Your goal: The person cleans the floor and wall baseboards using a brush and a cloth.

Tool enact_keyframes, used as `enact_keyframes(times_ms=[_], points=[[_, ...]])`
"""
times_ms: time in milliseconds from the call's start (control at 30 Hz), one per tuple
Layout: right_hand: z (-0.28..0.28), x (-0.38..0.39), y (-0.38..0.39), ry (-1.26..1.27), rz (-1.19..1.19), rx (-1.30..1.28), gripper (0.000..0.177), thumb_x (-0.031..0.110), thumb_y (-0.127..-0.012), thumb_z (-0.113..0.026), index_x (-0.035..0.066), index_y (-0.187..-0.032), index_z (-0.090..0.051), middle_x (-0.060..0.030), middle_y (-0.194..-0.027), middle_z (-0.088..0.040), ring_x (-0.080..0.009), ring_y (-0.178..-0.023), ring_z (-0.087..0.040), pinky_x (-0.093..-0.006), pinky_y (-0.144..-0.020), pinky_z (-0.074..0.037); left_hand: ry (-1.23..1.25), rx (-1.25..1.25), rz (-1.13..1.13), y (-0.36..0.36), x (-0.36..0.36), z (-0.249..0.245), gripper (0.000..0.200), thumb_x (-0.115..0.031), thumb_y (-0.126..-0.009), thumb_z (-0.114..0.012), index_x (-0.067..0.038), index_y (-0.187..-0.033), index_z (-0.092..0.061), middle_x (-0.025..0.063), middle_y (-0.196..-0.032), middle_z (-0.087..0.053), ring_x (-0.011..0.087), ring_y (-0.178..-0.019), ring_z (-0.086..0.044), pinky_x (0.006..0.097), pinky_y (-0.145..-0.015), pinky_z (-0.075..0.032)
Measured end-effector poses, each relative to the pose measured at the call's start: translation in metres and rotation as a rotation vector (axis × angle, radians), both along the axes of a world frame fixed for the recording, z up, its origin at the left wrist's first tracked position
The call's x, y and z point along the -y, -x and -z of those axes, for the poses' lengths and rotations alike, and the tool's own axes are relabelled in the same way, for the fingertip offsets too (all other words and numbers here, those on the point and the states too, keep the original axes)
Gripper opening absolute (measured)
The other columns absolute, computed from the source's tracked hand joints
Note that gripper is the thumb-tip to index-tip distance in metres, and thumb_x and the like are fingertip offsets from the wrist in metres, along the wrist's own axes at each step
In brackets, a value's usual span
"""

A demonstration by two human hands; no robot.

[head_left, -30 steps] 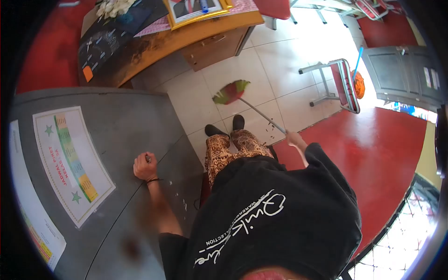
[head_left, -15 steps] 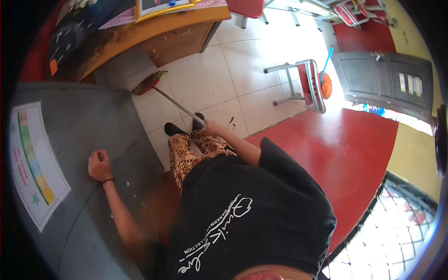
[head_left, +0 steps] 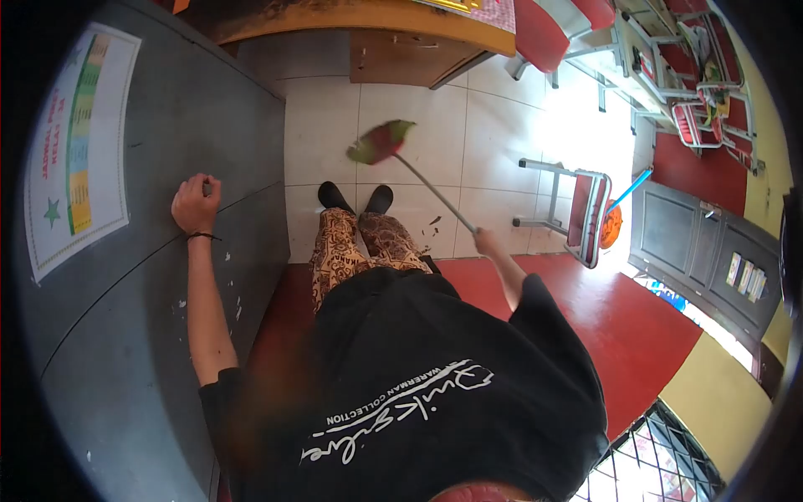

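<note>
We're seeing smooth broom handle [head_left: 436, 192], matt cloth shirt [head_left: 418, 360], glossy floor tiles [head_left: 410, 105], varnished-looking wooden desk [head_left: 393, 63].

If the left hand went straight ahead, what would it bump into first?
Probably the grey cabinet, which fills the view ahead of the left hand; depth is unclear, so it might slide past.

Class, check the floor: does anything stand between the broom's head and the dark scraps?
Nothing visible does: bare tile lies between the broom's head and the dark scraps. The right shoe sits just to one side; the right hand holds the handle.
</note>
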State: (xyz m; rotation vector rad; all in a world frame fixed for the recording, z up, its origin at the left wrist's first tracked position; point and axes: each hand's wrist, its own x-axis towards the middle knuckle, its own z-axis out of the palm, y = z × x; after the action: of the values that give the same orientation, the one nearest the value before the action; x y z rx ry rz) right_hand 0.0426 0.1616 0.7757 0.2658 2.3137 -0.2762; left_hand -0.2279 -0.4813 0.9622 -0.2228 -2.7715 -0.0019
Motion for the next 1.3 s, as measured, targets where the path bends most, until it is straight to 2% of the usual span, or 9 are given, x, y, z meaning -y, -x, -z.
enact_keyframes(times_ms=[267, 333, 400, 467, 500, 700, 767, 1033, 1300], points=[[-0.135, 0.027, 0.010, 0.126, 0.219, -0.127, 0.031, 0.019, -0.095, -0.043, -0.003, -0.103, -0.063, -0.0299, -0.093, -0.064, -0.0475, -0.090, -0.062, -0.0520, -0.078, -0.049, -0.045, -0.102, 0.077, 0.000, 0.009, 0.004, 0.014, -0.019, -0.079, -0.064, -0.015, -0.067, -0.057, -0.0014, -0.063, -0.056, 0.0185, -0.061, -0.057, 0.0331, -0.054, -0.046], [-0.076, 0.024, 0.001, 0.258, -0.121, -0.239, 0.031, 0.017, -0.095, -0.042, -0.004, -0.108, -0.060, -0.0308, -0.098, -0.063, -0.0479, -0.090, -0.061, -0.0517, -0.077, -0.049, -0.057, -0.098, 0.058, -0.001, 0.011, 0.005, 0.014, -0.019, -0.079, -0.064, -0.015, -0.067, -0.057, -0.0015, -0.064, -0.057, 0.0187, -0.061, -0.058, 0.0330, -0.054, -0.047], [-0.059, 0.085, 0.043, 0.320, 0.077, -0.138, 0.030, 0.014, -0.095, -0.041, -0.004, -0.112, -0.058, -0.0291, -0.096, -0.063, -0.0463, -0.087, -0.061, -0.0509, -0.074, -0.050, -0.055, -0.112, 0.049, 0.001, 0.013, 0.006, 0.014, -0.019, -0.079, -0.064, -0.015, -0.067, -0.057, -0.0016, -0.065, -0.058, 0.0188, -0.062, -0.058, 0.0330, -0.054, -0.047], [0.005, 0.137, 0.071, 0.601, 0.238, -0.096, 0.039, 0.029, -0.099, -0.041, -0.004, -0.109, -0.058, -0.0089, -0.059, -0.050, -0.0167, -0.043, -0.050, -0.0350, -0.041, -0.042, -0.103, -0.125, 0.048, 0.001, 0.012, 0.008, 0.014, -0.020, -0.078, -0.064, -0.015, -0.067, -0.057, -0.0016, -0.065, -0.059, 0.0192, -0.062, -0.059, 0.0330, -0.054, -0.047], [0.015, 0.178, 0.094, 0.572, 0.506, 0.074, 0.039, 0.031, -0.098, -0.044, -0.004, -0.108, -0.059, -0.0095, -0.060, -0.052, -0.0174, -0.047, -0.053, -0.0356, -0.043, -0.044, -0.088, -0.124, 0.018, 0.002, 0.012, 0.009, 0.014, -0.020, -0.078, -0.064, -0.015, -0.067, -0.057, -0.0016, -0.065, -0.059, 0.0192, -0.062, -0.059, 0.0330, -0.054, -0.047], [0.114, 0.266, 0.125, 0.403, -0.016, -0.075, 0.032, 0.023, -0.097, -0.043, -0.004, -0.106, -0.058, -0.0253, -0.078, -0.065, -0.0408, -0.070, -0.065, -0.0481, -0.061, -0.052, -0.082, -0.118, 0.022, 0.005, 0.016, 0.021, 0.014, -0.021, -0.076, -0.065, -0.016, -0.066, -0.057, -0.0017, -0.064, -0.058, 0.0176, -0.061, -0.058, 0.0324, -0.054, -0.047], [0.103, 0.242, 0.116, 0.379, -0.085, -0.094, 0.027, 0.018, -0.095, -0.042, -0.004, -0.100, -0.057, -0.0302, -0.083, -0.063, -0.0497, -0.081, -0.062, -0.0532, -0.072, -0.050, -0.070, -0.096, 0.027, 0.006, 0.015, 0.025, 0.016, -0.021, -0.077, -0.065, -0.014, -0.065, -0.057, -0.0019, -0.061, -0.056, 0.0180, -0.058, -0.057, 0.0316, -0.051, -0.046], [-0.011, 0.090, 0.052, 0.244, -0.091, -0.010, 0.028, 0.020, -0.095, -0.045, -0.003, -0.100, -0.061, -0.0299, -0.078, -0.062, -0.0486, -0.081, -0.061, -0.0534, -0.070, -0.050, -0.043, -0.115, 0.044, 0.004, 0.014, 0.021, 0.015, -0.021, -0.077, -0.065, -0.015, -0.066, -0.058, -0.0027, -0.063, -0.058, 0.0167, -0.059, -0.057, 0.0309, -0.051, -0.046], [-0.110, 0.117, 0.076, 0.204, 0.065, -0.005, 0.034, 0.027, -0.095, -0.049, -0.001, -0.108, -0.064, -0.0300, -0.086, -0.063, -0.0470, -0.085, -0.062, -0.0501, -0.073, -0.050, -0.042, -0.115, 0.094, 0.003, 0.013, 0.016, 0.013, -0.021, -0.077, -0.065, -0.015, -0.068, -0.058, -0.0023, -0.064, -0.057, 0.0168, -0.059, -0.056, 0.0308, -0.051, -0.045]])
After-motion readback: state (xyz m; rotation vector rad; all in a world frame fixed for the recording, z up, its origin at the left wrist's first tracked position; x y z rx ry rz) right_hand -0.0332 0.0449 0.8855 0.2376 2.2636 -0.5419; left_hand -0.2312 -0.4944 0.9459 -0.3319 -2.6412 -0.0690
